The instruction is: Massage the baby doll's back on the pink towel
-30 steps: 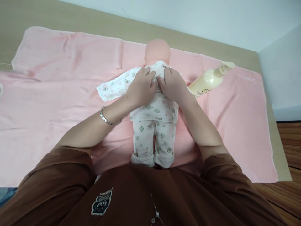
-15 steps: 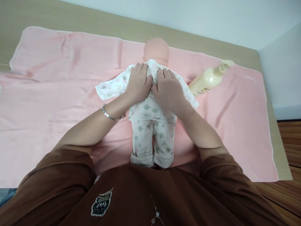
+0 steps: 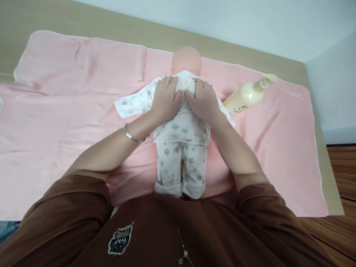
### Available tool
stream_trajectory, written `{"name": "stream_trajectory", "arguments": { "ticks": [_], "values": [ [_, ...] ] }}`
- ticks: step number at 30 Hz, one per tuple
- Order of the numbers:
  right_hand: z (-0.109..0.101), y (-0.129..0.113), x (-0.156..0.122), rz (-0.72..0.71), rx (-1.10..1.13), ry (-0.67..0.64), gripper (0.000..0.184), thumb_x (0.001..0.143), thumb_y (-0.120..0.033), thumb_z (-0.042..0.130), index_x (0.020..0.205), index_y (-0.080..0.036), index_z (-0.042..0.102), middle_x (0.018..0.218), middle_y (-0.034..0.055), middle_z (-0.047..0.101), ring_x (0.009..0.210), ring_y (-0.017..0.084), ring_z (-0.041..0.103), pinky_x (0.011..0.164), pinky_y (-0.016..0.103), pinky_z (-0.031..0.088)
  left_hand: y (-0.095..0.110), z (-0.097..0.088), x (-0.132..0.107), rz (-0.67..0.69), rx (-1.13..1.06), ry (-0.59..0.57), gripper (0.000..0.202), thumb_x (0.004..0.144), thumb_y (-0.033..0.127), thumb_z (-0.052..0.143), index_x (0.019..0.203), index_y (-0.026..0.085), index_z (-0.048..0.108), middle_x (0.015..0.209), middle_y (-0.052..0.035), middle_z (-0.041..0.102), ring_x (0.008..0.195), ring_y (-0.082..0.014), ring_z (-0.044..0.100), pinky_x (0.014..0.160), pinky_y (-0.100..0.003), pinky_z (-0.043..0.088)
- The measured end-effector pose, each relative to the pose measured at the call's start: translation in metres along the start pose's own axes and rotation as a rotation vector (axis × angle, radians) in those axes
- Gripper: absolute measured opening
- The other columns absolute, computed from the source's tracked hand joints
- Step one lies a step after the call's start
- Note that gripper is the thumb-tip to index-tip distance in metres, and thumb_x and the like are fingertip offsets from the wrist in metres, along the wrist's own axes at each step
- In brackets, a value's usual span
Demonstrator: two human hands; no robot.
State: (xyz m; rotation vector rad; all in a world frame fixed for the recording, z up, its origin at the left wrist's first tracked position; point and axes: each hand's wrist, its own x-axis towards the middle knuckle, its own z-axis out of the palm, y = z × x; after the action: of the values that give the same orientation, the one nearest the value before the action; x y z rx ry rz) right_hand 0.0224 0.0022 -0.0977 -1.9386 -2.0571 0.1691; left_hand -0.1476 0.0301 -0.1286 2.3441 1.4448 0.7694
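Observation:
A baby doll [image 3: 182, 126] in white printed pyjamas lies on a pink cloth, its bald head away from me and the back of its head showing. My left hand [image 3: 166, 98] rests flat on the left side of its upper back, fingers stretched toward the shoulder. On the right side of the back lies my right hand [image 3: 204, 100], palm down, thumb pointing inward. Both thumbs come close together over the middle of the back. The doll's sleeves spread out to either side.
A pale yellow pump bottle [image 3: 247, 94] lies on its side, right of the doll. The pink cloth [image 3: 83, 148] covers much of the wooden table [image 3: 278, 52]. A white wall [image 3: 250, 22] stands behind, and wooden flooring [image 3: 342, 174] shows at the right.
My right hand has shifted slightly to the right, widening the space between the hands. The shirt fabric between them now lies flatter.

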Motion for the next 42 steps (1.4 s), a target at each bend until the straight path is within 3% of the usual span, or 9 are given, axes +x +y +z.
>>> {"name": "stream_trajectory", "arguments": {
  "ticks": [6, 13, 17, 25, 29, 32, 35, 38, 42],
  "values": [
    [-0.002, 0.0, -0.001, 0.014, 0.055, 0.0, 0.055, 0.109, -0.047, 0.041, 0.145, -0.007, 0.051, 0.146, 0.0233, 0.061, 0.145, 0.037, 0.05, 0.127, 0.053, 0.038, 0.015, -0.016, -0.007, 0.022, 0.001, -0.046, 0.048, 0.11, 0.041, 0.033, 0.145, 0.018, 0.056, 0.146, -0.02, 0.062, 0.146, -0.0368, 0.053, 0.131, -0.058, 0.038],
    [-0.005, 0.008, 0.004, -0.057, -0.004, -0.058, 0.053, 0.109, -0.049, 0.037, 0.138, -0.007, 0.054, 0.143, 0.0235, 0.064, 0.138, 0.037, 0.058, 0.12, 0.055, 0.044, 0.038, -0.033, -0.021, 0.101, 0.071, -0.138, 0.041, 0.104, 0.024, 0.038, 0.135, 0.013, 0.061, 0.144, -0.0211, 0.063, 0.149, -0.0416, 0.05, 0.128, -0.064, 0.041],
    [-0.012, 0.005, -0.001, -0.073, -0.044, -0.091, 0.058, 0.11, -0.048, 0.035, 0.146, -0.004, 0.05, 0.149, 0.0256, 0.06, 0.144, 0.037, 0.055, 0.124, 0.055, 0.043, 0.033, -0.03, -0.019, 0.072, -0.006, -0.106, 0.036, 0.107, 0.03, 0.036, 0.126, 0.017, 0.064, 0.139, -0.0207, 0.064, 0.144, -0.0407, 0.055, 0.126, -0.063, 0.044],
    [-0.016, -0.026, -0.043, -0.078, -0.075, -0.089, 0.068, 0.108, -0.038, 0.037, 0.164, -0.001, 0.03, 0.174, 0.0306, 0.031, 0.166, 0.047, 0.027, 0.133, 0.071, 0.026, 0.015, -0.014, -0.002, 0.033, -0.041, -0.019, 0.039, 0.109, 0.03, 0.031, 0.126, 0.023, 0.065, 0.136, -0.0144, 0.068, 0.138, -0.0312, 0.06, 0.124, -0.054, 0.048],
    [-0.013, -0.026, -0.036, -0.073, -0.026, -0.063, 0.062, 0.108, -0.036, 0.039, 0.162, -0.006, 0.036, 0.172, 0.0256, 0.037, 0.165, 0.043, 0.03, 0.133, 0.069, 0.029, 0.005, -0.004, 0.006, -0.026, -0.076, -0.013, 0.042, 0.111, 0.039, 0.032, 0.138, 0.023, 0.059, 0.148, -0.0137, 0.064, 0.145, -0.0297, 0.055, 0.129, -0.052, 0.042],
    [-0.017, -0.017, -0.017, -0.057, -0.033, -0.074, 0.051, 0.11, -0.03, 0.03, 0.149, -0.003, 0.049, 0.158, 0.0241, 0.055, 0.156, 0.037, 0.046, 0.133, 0.057, 0.036, 0.003, 0.0, 0.003, -0.049, -0.064, -0.035, 0.057, 0.11, 0.051, 0.035, 0.153, 0.016, 0.049, 0.165, -0.0174, 0.05, 0.157, -0.0345, 0.043, 0.137, -0.057, 0.029],
    [-0.02, -0.008, 0.0, -0.002, -0.033, -0.103, 0.049, 0.113, -0.029, 0.024, 0.134, -0.003, 0.06, 0.139, 0.0224, 0.068, 0.138, 0.034, 0.062, 0.126, 0.051, 0.045, 0.007, 0.0, -0.008, 0.033, -0.082, -0.03, 0.066, 0.109, 0.059, 0.035, 0.154, 0.014, 0.05, 0.166, -0.0194, 0.049, 0.16, -0.0398, 0.038, 0.138, -0.061, 0.024],
    [-0.017, 0.002, 0.005, -0.021, -0.043, -0.096, 0.052, 0.114, -0.033, 0.023, 0.136, -0.003, 0.059, 0.139, 0.0235, 0.067, 0.139, 0.034, 0.062, 0.124, 0.052, 0.045, 0.011, -0.001, -0.018, 0.108, -0.151, -0.002, 0.061, 0.109, 0.06, 0.038, 0.151, 0.019, 0.055, 0.166, -0.0155, 0.05, 0.163, -0.0394, 0.035, 0.139, -0.06, 0.023],
    [-0.015, 0.008, -0.004, -0.128, -0.079, -0.091, 0.061, 0.112, -0.04, 0.025, 0.154, 0.0, 0.044, 0.159, 0.0286, 0.053, 0.155, 0.037, 0.047, 0.13, 0.059, 0.038, 0.004, 0.003, -0.013, 0.094, -0.251, -0.007, 0.053, 0.108, 0.056, 0.043, 0.148, 0.025, 0.059, 0.166, -0.0101, 0.052, 0.165, -0.0382, 0.033, 0.138, -0.061, 0.024]
  ]
}}
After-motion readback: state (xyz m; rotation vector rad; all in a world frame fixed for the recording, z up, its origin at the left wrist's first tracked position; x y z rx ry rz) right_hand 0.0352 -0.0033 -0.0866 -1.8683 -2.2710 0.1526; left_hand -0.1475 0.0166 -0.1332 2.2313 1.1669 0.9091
